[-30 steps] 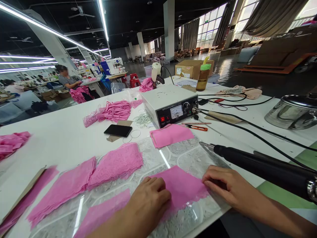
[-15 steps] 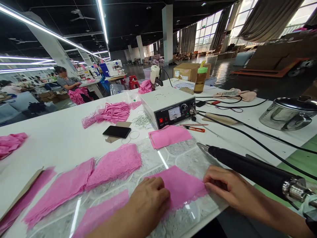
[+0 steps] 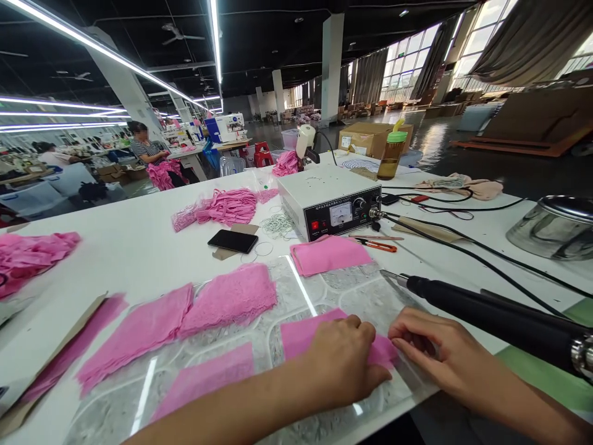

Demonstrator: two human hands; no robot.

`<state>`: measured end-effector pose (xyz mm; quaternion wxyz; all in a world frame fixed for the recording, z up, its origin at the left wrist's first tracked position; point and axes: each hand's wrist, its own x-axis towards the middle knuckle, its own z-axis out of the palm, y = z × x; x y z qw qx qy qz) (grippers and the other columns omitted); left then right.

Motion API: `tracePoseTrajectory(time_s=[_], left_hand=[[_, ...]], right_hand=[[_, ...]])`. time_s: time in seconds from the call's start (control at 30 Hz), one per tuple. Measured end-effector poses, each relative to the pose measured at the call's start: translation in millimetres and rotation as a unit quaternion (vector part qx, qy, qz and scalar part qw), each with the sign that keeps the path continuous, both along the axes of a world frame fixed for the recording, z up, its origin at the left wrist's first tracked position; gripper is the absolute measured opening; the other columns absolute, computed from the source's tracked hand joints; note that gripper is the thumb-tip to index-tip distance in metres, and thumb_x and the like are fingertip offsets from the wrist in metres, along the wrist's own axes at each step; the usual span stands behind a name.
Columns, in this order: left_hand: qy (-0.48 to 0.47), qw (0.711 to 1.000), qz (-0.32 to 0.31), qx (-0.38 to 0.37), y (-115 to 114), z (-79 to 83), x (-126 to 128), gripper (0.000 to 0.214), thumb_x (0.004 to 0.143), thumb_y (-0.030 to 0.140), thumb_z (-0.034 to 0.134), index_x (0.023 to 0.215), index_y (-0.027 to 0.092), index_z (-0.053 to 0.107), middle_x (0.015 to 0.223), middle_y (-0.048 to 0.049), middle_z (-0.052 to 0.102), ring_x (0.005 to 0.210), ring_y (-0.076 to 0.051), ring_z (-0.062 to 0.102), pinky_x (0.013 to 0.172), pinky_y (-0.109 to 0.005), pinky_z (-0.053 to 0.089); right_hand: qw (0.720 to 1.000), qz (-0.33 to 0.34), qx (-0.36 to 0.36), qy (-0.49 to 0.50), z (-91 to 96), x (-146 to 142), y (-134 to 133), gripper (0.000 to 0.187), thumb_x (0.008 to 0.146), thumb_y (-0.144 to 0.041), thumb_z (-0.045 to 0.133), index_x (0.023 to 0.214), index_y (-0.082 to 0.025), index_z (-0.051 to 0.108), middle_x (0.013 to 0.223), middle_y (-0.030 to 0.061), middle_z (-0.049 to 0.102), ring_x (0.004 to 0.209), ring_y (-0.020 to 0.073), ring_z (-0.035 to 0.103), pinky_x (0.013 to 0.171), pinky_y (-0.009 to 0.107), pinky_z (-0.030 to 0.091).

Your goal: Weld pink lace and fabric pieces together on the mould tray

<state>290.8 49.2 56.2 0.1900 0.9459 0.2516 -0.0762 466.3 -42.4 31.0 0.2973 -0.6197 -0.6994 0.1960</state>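
A pink fabric piece (image 3: 299, 337) lies near the front edge of the table, on a clear-covered marble-patterned mat (image 3: 296, 290). My left hand (image 3: 345, 358) rests over its middle and right part, fingers bent down onto the cloth and thumb held apart; the fingertips are hidden. At the cloth's right corner, my right hand (image 3: 433, 346) is closed, pinching the edge between thumb and forefinger. Just beyond that hand, a black-handled pen-like tool (image 3: 482, 312) with a metal tip points left. A folded pink fabric stack (image 3: 328, 254) sits behind the piece.
Pink fabric piles (image 3: 229, 300) lie to the left, with a single sheer pink piece (image 3: 208, 377) in front. A phone (image 3: 233, 241), a control box (image 3: 333, 204), orange-handled snips (image 3: 382, 246), cables and a metal pot (image 3: 551, 228) are farther back. Another person (image 3: 151, 154) sits far left.
My left hand has slid right across the pink fabric piece, close to my right hand. My right hand keeps its pinch at the corner. The whole view has shifted slightly.
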Motion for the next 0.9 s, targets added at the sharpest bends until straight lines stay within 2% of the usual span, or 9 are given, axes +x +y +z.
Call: tracePoseTrajectory(time_s=[0.1, 0.17, 0.37, 0.53, 0.7, 0.9], left_hand=[[-0.005, 1.0, -0.004, 0.0, 0.2, -3.9, -4.4, 0.037, 0.084, 0.044, 0.065, 0.105, 0.014, 0.061, 0.099, -0.0116, 0.065, 0.088, -0.029, 0.065, 0.075, -0.037, 0.053], [-0.006, 1.0, -0.004, 0.001, 0.8, -4.4, -6.2, 0.034, 0.084, 0.042, 0.064, 0.104, 0.014, 0.062, 0.098, -0.0111, 0.065, 0.09, -0.028, 0.065, 0.076, -0.037, 0.053], [0.006, 1.0, 0.005, 0.003, -1.0, 2.3, -3.5, 0.031, 0.084, 0.041, 0.064, 0.1, 0.014, 0.064, 0.096, -0.0115, 0.066, 0.088, -0.029, 0.065, 0.074, -0.038, 0.053], [0.01, 1.0, 0.001, 0.014, -2.8, 3.0, 0.0, 0.033, 0.085, 0.044, 0.062, 0.1, 0.014, 0.063, 0.094, -0.0118, 0.067, 0.086, -0.029, 0.065, 0.074, -0.039, 0.052], [0.019, 1.0, -0.013, 0.022, -3.8, 1.2, 0.9, 0.032, 0.086, 0.041, 0.062, 0.101, 0.013, 0.062, 0.096, -0.0124, 0.067, 0.09, -0.031, 0.065, 0.077, -0.041, 0.053], [0.029, 0.999, -0.012, 0.032, -7.2, 5.5, 1.7, 0.033, 0.087, 0.041, 0.062, 0.103, 0.013, 0.062, 0.098, -0.0132, 0.067, 0.092, -0.031, 0.065, 0.079, -0.043, 0.054]], right_hand=[[1.0, 0.006, 0.0, -0.024, -5.9, 5.6, -6.1, 0.009, 0.089, -0.025, 0.053, 0.087, -0.024, 0.062, 0.08, 0.0004, 0.061, 0.058, 0.0132, 0.054, 0.052, 0.025, 0.045], [0.999, 0.022, 0.004, -0.036, -10.5, 7.1, -8.0, 0.011, 0.088, -0.02, 0.053, 0.092, -0.024, 0.062, 0.084, 0.0017, 0.061, 0.062, 0.0134, 0.056, 0.055, 0.025, 0.046], [0.999, 0.052, 0.011, -0.002, -13.0, 6.1, -5.2, 0.019, 0.097, -0.022, 0.043, 0.086, -0.021, 0.059, 0.083, 0.0038, 0.06, 0.074, 0.0153, 0.057, 0.067, 0.027, 0.048], [0.999, 0.044, 0.021, 0.012, -7.4, 5.2, -4.6, 0.02, 0.096, -0.02, 0.043, 0.083, -0.021, 0.058, 0.082, 0.0037, 0.059, 0.073, 0.0157, 0.057, 0.066, 0.027, 0.048], [0.998, 0.06, -0.015, -0.022, -9.6, 5.7, -7.4, 0.013, 0.093, -0.019, 0.048, 0.092, -0.022, 0.061, 0.087, 0.0031, 0.058, 0.071, 0.0142, 0.057, 0.062, 0.023, 0.047], [0.998, 0.065, -0.001, -0.007, -10.8, 5.9, -1.7, 0.02, 0.097, -0.018, 0.039, 0.084, -0.021, 0.054, 0.084, 0.0029, 0.056, 0.074, 0.0147, 0.056, 0.068, 0.026, 0.046]])
